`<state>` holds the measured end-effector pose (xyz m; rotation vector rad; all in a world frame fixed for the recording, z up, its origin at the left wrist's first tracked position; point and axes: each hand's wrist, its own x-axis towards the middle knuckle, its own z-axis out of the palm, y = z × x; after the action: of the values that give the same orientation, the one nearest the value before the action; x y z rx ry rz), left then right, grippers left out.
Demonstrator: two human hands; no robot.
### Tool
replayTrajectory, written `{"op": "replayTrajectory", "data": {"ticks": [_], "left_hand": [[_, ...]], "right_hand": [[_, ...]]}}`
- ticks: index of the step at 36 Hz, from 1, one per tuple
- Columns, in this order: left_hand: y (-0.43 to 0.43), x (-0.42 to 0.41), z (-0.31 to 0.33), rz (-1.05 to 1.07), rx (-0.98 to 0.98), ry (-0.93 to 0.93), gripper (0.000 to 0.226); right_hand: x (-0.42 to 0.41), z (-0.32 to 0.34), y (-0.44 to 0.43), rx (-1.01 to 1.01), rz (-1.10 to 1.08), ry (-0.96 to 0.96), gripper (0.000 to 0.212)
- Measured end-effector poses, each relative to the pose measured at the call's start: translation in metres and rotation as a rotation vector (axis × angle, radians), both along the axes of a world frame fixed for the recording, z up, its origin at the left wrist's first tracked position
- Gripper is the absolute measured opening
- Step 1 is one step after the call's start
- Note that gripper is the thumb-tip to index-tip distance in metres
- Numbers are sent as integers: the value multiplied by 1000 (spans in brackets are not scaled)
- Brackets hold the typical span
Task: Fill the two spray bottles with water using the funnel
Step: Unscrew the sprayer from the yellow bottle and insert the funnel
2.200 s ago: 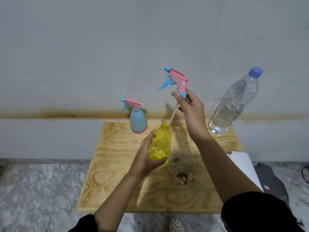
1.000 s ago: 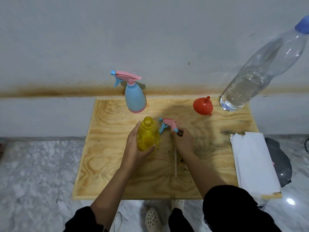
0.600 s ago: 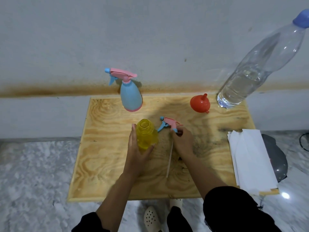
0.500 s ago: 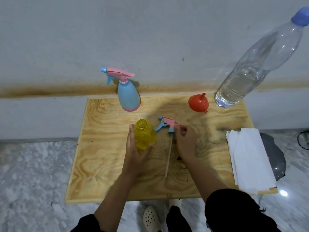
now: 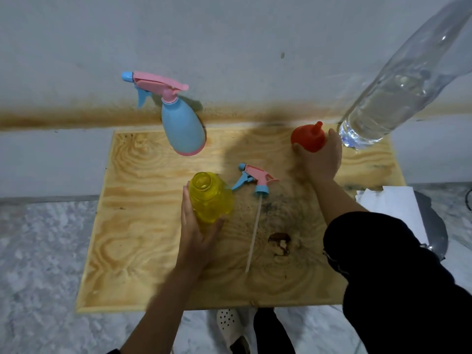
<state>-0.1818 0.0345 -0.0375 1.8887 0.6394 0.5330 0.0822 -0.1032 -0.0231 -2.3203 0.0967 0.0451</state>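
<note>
- Far beyond my left hand [image 5: 196, 233], against the wall, stands the blue spray bottle [image 5: 183, 129] with its pink and blue sprayer head on; it is well apart from both my hands, further left than the yellow one.
- My left hand wraps the yellow spray bottle [image 5: 210, 198] from the near side, palm against its body, thumb on the right flank, fingers up its left side. The bottle stands upright on the wooden board [image 5: 132, 226] with its mouth open and uncovered.
- Just to the right of that grip, touching nothing of mine, lies the removed sprayer head [image 5: 256, 178], pink with a blue trigger and collar; its thin dip tube [image 5: 254, 233] runs back toward me across the board.
- Between my two arms, nearer to me, the board has a dark knot [image 5: 279, 242].
- My right hand [image 5: 320, 159] reaches forward to the far right of the board and closes round the red funnel [image 5: 309, 137], thumb on its left side, fingers on its right; the spout points up, away from my palm. I cannot tell whether the funnel is lifted or resting.
- Just right of those fingers stands the clear water bottle [image 5: 393, 103], partly filled, not touched by me.
- Beside my right forearm, off the board's right edge, lie white papers [image 5: 390, 203].
</note>
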Motion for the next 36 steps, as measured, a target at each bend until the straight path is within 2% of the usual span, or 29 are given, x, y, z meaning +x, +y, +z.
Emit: {"op": "replayTrajectory", "data": {"ticks": [5,12,19,26,29,36], "left_hand": [[6,-3,-4,-25,-29,16,89],[6,-3,-2,-37,-44,41,90],[1,-3,14,-39,-4,71,87],[-3,-3,22,-27,-6,101,86],[0,-2,25,-34,-36,116,87],[5,6,38,6,-2,160,90]], "right_hand": [[11,-2,1,-22,85,-3,72],[-26,10,2,137,135,66,80],[-75,39,1,221,286,142,83],[-104,78,-6,170,505,17,82],[-114,95,-6,177,572,-86,76],[-132,130,-6,145,731,-180,69]]}}
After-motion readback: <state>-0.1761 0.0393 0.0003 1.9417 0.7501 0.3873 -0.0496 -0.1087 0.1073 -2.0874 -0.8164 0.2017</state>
